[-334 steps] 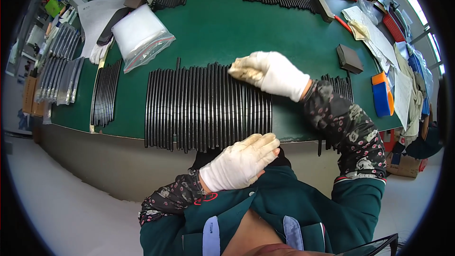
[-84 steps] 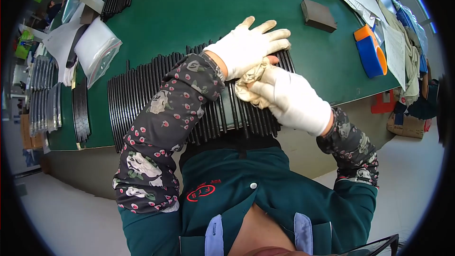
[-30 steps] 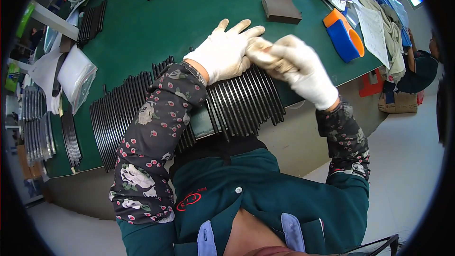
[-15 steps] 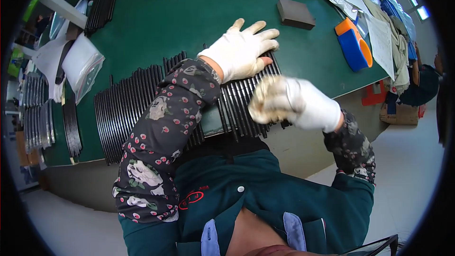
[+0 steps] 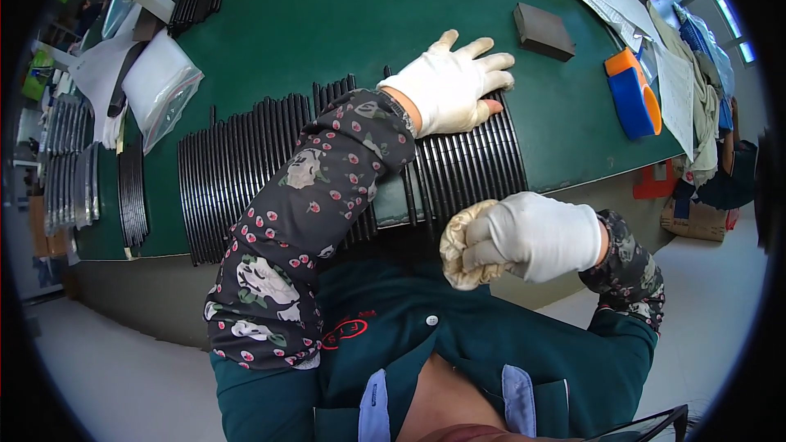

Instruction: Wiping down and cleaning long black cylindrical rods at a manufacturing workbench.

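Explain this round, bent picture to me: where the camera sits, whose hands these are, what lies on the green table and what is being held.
The camera is worn on a person's head and looks down, so you see their own chest and arms from above. Its wide lens bends straight edges near the rim.

Both hands wear white gloves. The left hand reaches across in a flowered sleeve and lies flat, fingers spread, on a row of black strips laid side by side on the green table. The right hand is off the near edge of the table, closed around a bunched yellowish cloth.

Also on the table: a clear bag at the left, more black strips at the far edge and far left, a dark block, and an orange and blue tool at the right, with papers and rags beyond it.
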Motion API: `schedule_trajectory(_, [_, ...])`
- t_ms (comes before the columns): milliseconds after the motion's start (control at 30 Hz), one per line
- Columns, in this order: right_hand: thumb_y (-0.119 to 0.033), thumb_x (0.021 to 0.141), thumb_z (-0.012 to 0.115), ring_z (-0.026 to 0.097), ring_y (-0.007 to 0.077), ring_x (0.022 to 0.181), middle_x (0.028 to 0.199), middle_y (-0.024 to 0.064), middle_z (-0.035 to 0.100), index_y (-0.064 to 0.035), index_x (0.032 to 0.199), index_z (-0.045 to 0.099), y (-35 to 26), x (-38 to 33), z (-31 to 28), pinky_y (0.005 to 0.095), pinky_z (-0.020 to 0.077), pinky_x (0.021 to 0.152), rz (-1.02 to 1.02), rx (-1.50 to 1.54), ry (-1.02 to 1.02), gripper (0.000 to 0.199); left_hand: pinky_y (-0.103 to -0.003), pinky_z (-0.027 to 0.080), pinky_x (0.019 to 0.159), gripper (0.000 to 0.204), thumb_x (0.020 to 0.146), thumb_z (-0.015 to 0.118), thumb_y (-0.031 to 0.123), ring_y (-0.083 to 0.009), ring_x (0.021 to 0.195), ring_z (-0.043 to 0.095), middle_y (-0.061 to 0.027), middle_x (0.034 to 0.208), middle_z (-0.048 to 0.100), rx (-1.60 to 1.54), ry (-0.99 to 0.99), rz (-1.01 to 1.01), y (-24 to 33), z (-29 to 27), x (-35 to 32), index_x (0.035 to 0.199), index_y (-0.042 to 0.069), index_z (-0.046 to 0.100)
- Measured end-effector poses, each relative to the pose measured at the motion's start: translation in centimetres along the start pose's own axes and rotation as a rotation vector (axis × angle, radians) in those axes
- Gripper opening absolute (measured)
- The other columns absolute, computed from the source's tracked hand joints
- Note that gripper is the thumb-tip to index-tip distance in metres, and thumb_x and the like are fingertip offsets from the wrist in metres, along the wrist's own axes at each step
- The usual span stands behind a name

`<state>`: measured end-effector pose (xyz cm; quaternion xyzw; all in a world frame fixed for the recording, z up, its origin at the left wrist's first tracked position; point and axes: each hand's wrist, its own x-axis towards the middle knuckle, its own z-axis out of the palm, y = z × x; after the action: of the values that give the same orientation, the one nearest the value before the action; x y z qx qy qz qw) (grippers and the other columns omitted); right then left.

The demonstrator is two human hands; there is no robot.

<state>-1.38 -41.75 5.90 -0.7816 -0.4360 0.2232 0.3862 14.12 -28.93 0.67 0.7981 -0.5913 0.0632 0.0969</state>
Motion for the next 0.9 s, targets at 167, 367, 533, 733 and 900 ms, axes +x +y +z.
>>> schedule_trajectory(167, [0.000, 0.067, 0.063, 0.060, 0.0341, 0.090, 0.099, 0.0115, 0.061, -0.0079, 0.107, 0.061, 2.5, 2.1, -2.0, 0.0396, 0.0519, 0.077, 0.013, -0.450, 0.587, 0.040, -0.053, 0.029, 0.109, 0.037, 0.093, 0.051, 0.035, -0.0267, 0.135, 0.036, -0.0040, 0.142, 0.043, -0.003, -0.002, 0.023, -0.4, 0.0, 0.0, 0.124, 0.014, 0.054])
schedule_trajectory(367, [-0.006, 0.078, 0.066, 0.063, 0.0280, 0.087, 0.093, 0.0091, 0.063, -0.0071, 0.103, 0.062, 0.3, 0.3, -0.7, 0.0333, 0.0526, 0.075, 0.015, 0.139, 0.108, 0.026, -0.054, 0.027, 0.110, 0.039, 0.093, 0.052, 0.034, -0.0299, 0.137, 0.033, -0.0080, 0.144, 0.041, -0.030, -0.056, -0.006, 0.3, -0.6, -0.3, 0.126, 0.013, 0.050])
schedule_trajectory(533, [-0.023, 0.086, 0.068, 0.058, 0.0280, 0.080, 0.090, 0.0112, 0.059, -0.0027, 0.101, 0.062, 0.1, -2.6, -3.3, 0.0333, 0.0482, 0.074, 0.152, 0.309, 0.607, 0.026, -0.056, 0.024, 0.111, 0.059, 0.090, 0.058, 0.026, -0.0317, 0.140, 0.026, -0.0121, 0.152, 0.027, -0.007, 0.183, -0.045, -0.3, -1.3, -0.3, 0.143, 0.015, 0.036])
schedule_trajectory(733, [-0.006, 0.076, 0.065, 0.057, 0.0302, 0.084, 0.090, 0.0110, 0.058, -0.0032, 0.103, 0.062, 1.4, 0.4, -4.2, 0.0346, 0.0478, 0.076, 0.128, -0.175, 0.583, 0.027, -0.053, 0.022, 0.113, 0.061, 0.093, 0.053, 0.034, -0.0311, 0.143, 0.022, -0.0111, 0.153, 0.025, 0.085, -0.055, -0.095, -3.3, -3.5, -4.9, 0.146, 0.014, 0.031])
schedule_trajectory(900, [-0.005, 0.077, 0.060, 0.060, 0.0298, 0.085, 0.090, 0.0102, 0.058, -0.0060, 0.109, 0.061, 4.4, 5.8, -2.2, 0.0367, 0.0508, 0.075, -0.048, -0.336, 0.551, 0.031, -0.056, 0.023, 0.112, 0.057, 0.096, 0.041, 0.048, -0.0277, 0.142, 0.025, -0.0069, 0.152, 0.031, 0.237, -0.122, -0.066, -3.6, -1.2, -4.9, 0.145, 0.018, 0.036])
